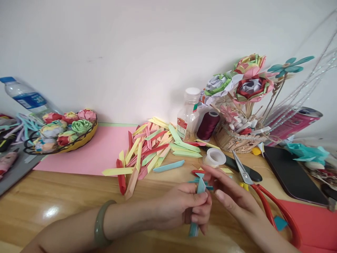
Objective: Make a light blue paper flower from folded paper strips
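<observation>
My left hand (pixel 188 203), with a green bangle (pixel 101 223) on its wrist, is closed around a folded light blue paper strip (pixel 201 186). The strip stands nearly upright, its pointed end above the thumb and its lower end below the fingers. Just to the right, my right hand (pixel 234 196) has its fingers and thumb apart, the fingertips close to the strip's top. Behind the hands lie more blue strips, partly hidden. A pile of folded paper strips (pixel 150 147) in yellow, pink, red and green spreads further back, with one blue strip (pixel 169 166) at its front.
Red-handled scissors (pixel 246 177) lie open at right beside a tape roll (pixel 215 157) and a black phone (pixel 292 175). Behind stand a clear bottle (pixel 187 117), a thread spool (pixel 208 125) and a basket of paper flowers (pixel 231 140). A yellow basket (pixel 93 135) with paper flowers sits left.
</observation>
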Demonstrator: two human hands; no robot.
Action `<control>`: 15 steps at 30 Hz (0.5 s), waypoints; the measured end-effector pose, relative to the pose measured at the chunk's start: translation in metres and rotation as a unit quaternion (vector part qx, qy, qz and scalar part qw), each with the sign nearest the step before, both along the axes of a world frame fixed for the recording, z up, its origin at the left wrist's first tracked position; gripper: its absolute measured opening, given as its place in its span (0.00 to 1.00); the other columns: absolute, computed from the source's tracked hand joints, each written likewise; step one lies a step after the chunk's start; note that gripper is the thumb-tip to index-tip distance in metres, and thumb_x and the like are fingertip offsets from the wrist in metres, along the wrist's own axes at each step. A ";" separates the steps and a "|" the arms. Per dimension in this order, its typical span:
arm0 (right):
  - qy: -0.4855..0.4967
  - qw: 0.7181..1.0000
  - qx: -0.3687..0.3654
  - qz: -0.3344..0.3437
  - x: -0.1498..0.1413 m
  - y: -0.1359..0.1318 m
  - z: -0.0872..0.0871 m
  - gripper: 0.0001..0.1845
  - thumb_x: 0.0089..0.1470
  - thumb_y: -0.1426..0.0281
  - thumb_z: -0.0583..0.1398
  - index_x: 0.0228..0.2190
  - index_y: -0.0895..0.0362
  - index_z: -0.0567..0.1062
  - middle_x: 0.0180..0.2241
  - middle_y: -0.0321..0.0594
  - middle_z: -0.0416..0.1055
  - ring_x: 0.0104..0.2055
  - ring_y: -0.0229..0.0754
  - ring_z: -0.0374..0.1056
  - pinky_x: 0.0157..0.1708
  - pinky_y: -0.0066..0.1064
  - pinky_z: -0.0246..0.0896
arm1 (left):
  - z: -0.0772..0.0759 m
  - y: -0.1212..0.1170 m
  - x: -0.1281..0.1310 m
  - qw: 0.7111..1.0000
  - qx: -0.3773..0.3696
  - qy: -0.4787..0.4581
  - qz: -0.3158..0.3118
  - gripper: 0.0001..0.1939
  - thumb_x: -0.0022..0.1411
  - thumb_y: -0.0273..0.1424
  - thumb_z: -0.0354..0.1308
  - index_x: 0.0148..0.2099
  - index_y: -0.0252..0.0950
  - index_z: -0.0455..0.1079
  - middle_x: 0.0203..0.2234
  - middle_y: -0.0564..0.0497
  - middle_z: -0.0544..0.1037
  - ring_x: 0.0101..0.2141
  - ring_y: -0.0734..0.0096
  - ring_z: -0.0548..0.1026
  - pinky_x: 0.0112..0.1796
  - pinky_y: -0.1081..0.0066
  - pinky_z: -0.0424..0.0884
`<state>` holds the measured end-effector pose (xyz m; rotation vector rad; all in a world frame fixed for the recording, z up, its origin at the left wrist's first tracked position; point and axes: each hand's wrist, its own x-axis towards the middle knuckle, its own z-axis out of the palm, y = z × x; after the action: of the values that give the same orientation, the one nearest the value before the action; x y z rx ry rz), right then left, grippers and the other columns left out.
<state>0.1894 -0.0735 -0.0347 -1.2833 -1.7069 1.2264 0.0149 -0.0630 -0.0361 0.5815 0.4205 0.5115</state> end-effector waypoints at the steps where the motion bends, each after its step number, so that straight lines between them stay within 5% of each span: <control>1: 0.004 1.000 -0.010 0.005 -0.001 0.002 0.002 0.23 0.53 0.55 0.54 0.49 0.47 0.69 0.49 0.42 0.68 0.56 0.51 0.57 0.54 0.49 0.50 | 0.001 0.000 -0.001 1.000 0.004 -0.002 -0.025 0.17 0.51 0.39 0.61 0.26 0.33 0.59 0.15 0.61 0.55 0.16 0.84 0.54 0.24 0.76 0.60; 4: 0.049 0.996 -0.033 0.069 -0.002 0.006 0.006 0.17 0.49 0.55 0.59 0.37 0.49 0.77 0.34 0.40 0.74 0.39 0.44 0.68 0.40 0.36 0.64 | 0.003 0.000 -0.003 0.991 0.000 -0.012 -0.134 0.19 0.49 0.42 0.62 0.25 0.34 0.59 0.15 0.61 0.52 0.15 0.84 0.51 0.19 0.75 0.50; 7: 0.101 0.981 -0.075 0.148 -0.003 0.006 0.011 0.16 0.43 0.54 0.62 0.26 0.53 0.79 0.22 0.35 0.68 0.25 0.36 0.65 0.25 0.26 0.61 | 0.004 -0.001 -0.003 0.974 0.000 -0.001 -0.227 0.20 0.46 0.44 0.64 0.26 0.34 0.62 0.13 0.60 0.52 0.14 0.83 0.50 0.19 0.73 0.43; 12: 0.096 0.971 -0.094 0.196 -0.003 0.003 0.015 0.13 0.42 0.58 0.65 0.20 0.55 0.78 0.19 0.34 0.65 0.24 0.34 0.62 0.24 0.24 0.56 | 0.003 -0.003 -0.003 0.964 0.019 0.052 -0.258 0.25 0.37 0.49 0.66 0.25 0.34 0.64 0.12 0.59 0.55 0.15 0.81 0.52 0.17 0.73 0.44; 15: 0.079 0.977 -0.073 0.187 -0.001 0.001 0.011 0.12 0.44 0.58 0.64 0.21 0.53 0.78 0.19 0.34 0.65 0.24 0.35 0.62 0.25 0.25 0.59 | 0.006 -0.001 -0.005 0.965 0.028 0.045 -0.257 0.24 0.41 0.50 0.64 0.26 0.34 0.63 0.12 0.60 0.53 0.14 0.82 0.51 0.17 0.74 0.44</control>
<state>0.1880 -0.0721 -0.0238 -0.9376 -1.8190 1.6507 0.0098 -0.0639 -0.0297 0.7400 0.3249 -0.0015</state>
